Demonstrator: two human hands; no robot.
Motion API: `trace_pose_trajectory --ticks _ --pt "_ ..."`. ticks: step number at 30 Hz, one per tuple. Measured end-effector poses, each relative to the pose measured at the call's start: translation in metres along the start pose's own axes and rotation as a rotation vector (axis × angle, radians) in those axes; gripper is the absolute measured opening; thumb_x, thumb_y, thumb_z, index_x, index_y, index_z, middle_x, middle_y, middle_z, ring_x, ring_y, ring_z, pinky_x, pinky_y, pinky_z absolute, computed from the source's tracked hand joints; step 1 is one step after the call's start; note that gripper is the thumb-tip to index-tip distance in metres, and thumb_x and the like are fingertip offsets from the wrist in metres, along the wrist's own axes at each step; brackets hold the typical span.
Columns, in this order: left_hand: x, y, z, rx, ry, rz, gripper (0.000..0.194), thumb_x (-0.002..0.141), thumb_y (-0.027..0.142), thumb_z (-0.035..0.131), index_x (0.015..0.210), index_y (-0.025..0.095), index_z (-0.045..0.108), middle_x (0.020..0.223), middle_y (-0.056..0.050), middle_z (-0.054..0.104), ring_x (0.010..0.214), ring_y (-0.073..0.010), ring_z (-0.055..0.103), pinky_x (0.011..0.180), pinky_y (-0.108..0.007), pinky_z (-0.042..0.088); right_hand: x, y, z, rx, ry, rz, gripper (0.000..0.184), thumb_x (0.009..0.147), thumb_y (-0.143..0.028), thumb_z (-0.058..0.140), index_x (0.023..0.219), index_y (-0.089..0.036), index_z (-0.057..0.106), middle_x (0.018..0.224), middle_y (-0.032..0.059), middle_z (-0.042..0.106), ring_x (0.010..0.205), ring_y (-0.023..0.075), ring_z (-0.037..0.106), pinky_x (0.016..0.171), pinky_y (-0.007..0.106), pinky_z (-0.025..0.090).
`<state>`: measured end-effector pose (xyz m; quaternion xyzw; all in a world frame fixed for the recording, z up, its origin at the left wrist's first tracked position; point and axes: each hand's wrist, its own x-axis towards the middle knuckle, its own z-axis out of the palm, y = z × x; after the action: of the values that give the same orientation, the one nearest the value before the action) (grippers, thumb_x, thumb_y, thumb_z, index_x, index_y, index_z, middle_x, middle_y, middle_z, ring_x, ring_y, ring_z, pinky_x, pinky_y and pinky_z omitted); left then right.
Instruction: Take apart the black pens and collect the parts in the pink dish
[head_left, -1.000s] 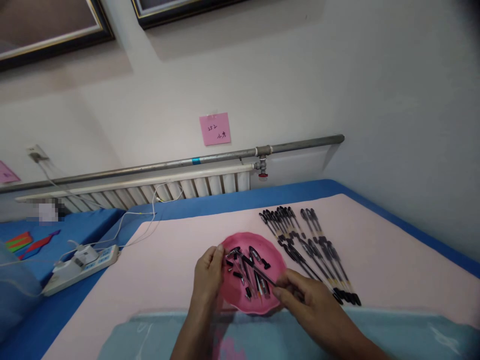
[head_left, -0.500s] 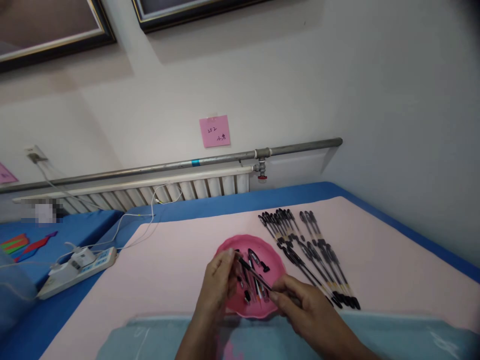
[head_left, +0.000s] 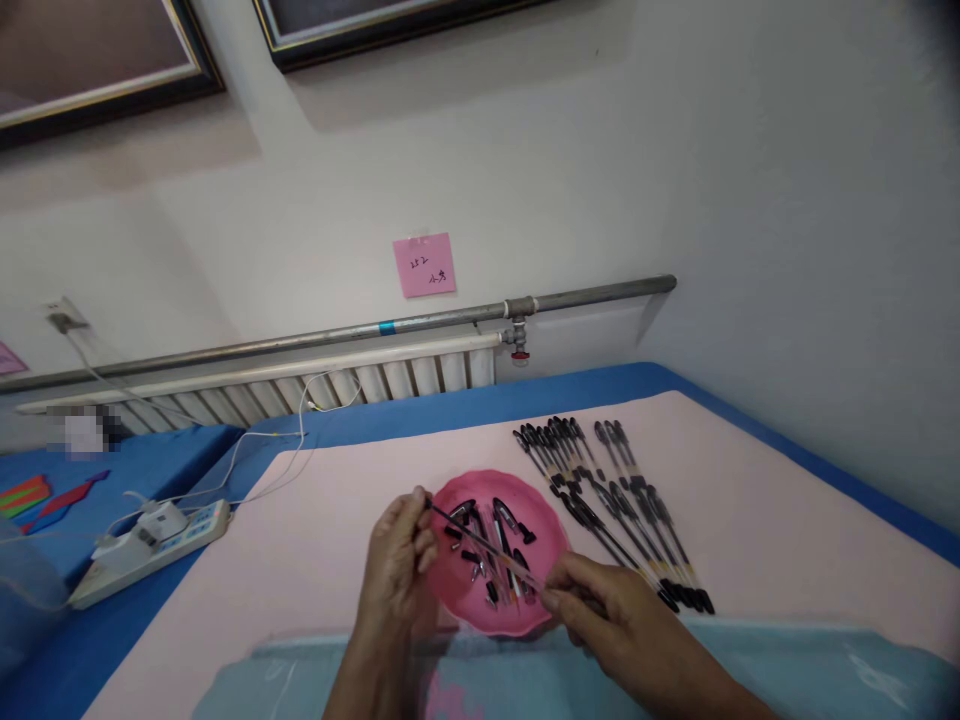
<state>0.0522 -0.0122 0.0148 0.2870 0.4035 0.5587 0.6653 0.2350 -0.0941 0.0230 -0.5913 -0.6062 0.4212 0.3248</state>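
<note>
A thin ink tube (head_left: 480, 545), straight and smooth, slants across above the bowl (head_left: 532, 495), its higher-looking end past the left rim and its other end by the right rim. Its left stretch is black; toward the right it turns pale and see-through with a touch of amber. The left hand (head_left: 394, 560), just outside the bowl's left rim, pinches the black end between thumb and forefinger, the other fingers curled loosely. The right hand (head_left: 615, 610), at the bowl's right rim, is closed round the other end; what else its palm covers cannot be told.

The bowl is pink and round with a wavy edge, plastic by its look. Inside it lie loose pen parts (head_left: 508, 517): black caps with clips, clear slim tubes and small shiny tips. To the right of the bowl, slender pens (head_left: 592, 525) with glossy black ends lie in slanting bunches on a flat pink mat (head_left: 780, 520); nearer than the bowl is a soft teal cloth (head_left: 795, 670).

Half a second ago the left hand was over the bowl; it has since drawn away to the left, so more of the tube shows, the amber stretch included. The right hand has hardly moved, and the pens lie as before.
</note>
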Motion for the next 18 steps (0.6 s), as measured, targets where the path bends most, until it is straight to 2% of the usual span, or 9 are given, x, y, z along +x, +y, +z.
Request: trace_pose_trajectory --ticks 4,7,9,11,14,16,18 --pt "0.006 0.004 -0.008 0.109 0.075 0.029 0.041 0.051 0.039 0.08 0.067 0.015 0.051 0.045 0.012 0.037 0.033 0.0013 0.026 0.033 -0.011 0.016 0.0 0.0 -0.012 0.028 0.049 0.017 0.02 0.078 -0.029 0.046 0.06 -0.021 0.047 0.051 -0.0055 0.044 0.048 0.0103 0.041 0.047 0.022 0.031" --pt "0.008 0.002 -0.01 0.082 0.139 0.066 0.042 0.051 0.041 0.079 0.065 0.015 0.05 0.047 0.011 0.041 0.034 0.001 0.028 0.033 -0.012 0.02 0.001 0.004 -0.022 0.06 0.067 0.008 0.021 0.078 -0.03 0.047 0.059 -0.022 0.047 0.048 -0.0066 0.041 0.044 0.0094 0.037 0.045 0.022 0.029" --pt "0.009 0.0 -0.011 0.047 0.142 0.086 0.041 0.051 0.042 0.079 0.065 0.015 0.05 0.05 0.009 0.044 0.035 0.0008 0.03 0.034 -0.012 0.021 0.002 0.007 -0.025 0.1 0.077 0.023 0.021 0.079 -0.032 0.048 0.06 -0.022 0.046 0.046 -0.0072 0.04 0.042 0.0087 0.036 0.043 0.021 0.027" --pt "0.008 -0.001 -0.01 0.074 0.097 0.065 0.041 0.053 0.043 0.077 0.067 0.014 0.053 0.05 0.008 0.045 0.035 0.0003 0.03 0.033 -0.012 0.02 0.003 0.008 -0.025 0.173 0.122 0.049 0.023 0.079 -0.033 0.048 0.06 -0.022 0.044 0.044 -0.0081 0.038 0.039 0.0076 0.033 0.04 0.021 0.025" --pt "0.005 -0.005 -0.006 0.231 -0.024 0.01 0.045 0.054 0.045 0.076 0.08 0.012 0.059 0.042 0.01 0.04 0.033 -0.0016 0.029 0.033 -0.014 0.022 0.003 0.007 -0.02 0.261 0.167 0.073 0.024 0.079 -0.033 0.047 0.058 -0.022 0.043 0.042 -0.0093 0.035 0.035 0.0064 0.029 0.038 0.021 0.022" --pt "0.0 -0.009 -0.001 0.308 -0.08 -0.003 0.052 0.055 0.046 0.075 0.091 0.012 0.06 0.04 0.011 0.037 0.033 -0.003 0.029 0.034 -0.016 0.024 0.003 0.004 -0.016 0.282 0.145 0.095 0.023 0.079 -0.033 0.047 0.059 -0.022 0.044 0.042 -0.0094 0.037 0.034 0.0061 0.029 0.037 0.021 0.022" --pt "-0.004 -0.013 0.004 0.302 -0.13 -0.038 0.053 0.058 0.047 0.073 0.095 0.012 0.06 0.044 0.009 0.041 0.035 -0.003 0.03 0.035 -0.016 0.025 0.004 0.003 -0.012 0.291 0.109 0.116 0.021 0.078 -0.033 0.047 0.06 -0.022 0.044 0.042 -0.0091 0.039 0.033 0.0059 0.029 0.036 0.02 0.022"
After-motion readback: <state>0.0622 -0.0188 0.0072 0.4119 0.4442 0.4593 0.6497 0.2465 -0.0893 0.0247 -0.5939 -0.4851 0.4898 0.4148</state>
